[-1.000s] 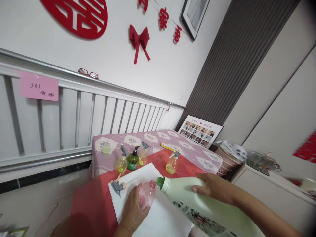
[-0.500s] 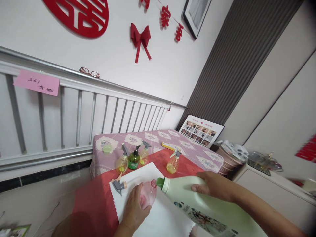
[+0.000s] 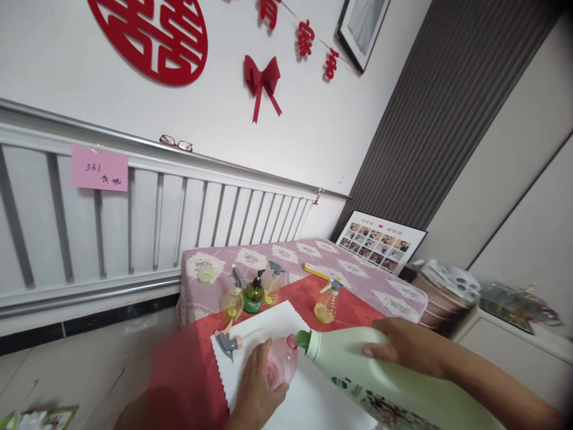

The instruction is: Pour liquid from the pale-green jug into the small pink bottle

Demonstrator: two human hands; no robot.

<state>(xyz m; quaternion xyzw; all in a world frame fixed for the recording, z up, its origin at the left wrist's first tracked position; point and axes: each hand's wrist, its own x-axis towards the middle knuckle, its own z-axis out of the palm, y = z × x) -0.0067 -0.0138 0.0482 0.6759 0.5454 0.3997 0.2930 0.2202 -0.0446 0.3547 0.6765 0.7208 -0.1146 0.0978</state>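
The left hand [image 3: 257, 385] is clamping its fingers on a pink bottle [image 3: 284, 360], the right hand [image 3: 403, 347] on a tilted green jug [image 3: 373, 376].

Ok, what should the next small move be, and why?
Probably tip the pale green jug slightly further with the right hand, the left hand steadying the pink bottle: the jug's green spout sits close to the bottle's open mouth, and no stream is clearly visible.
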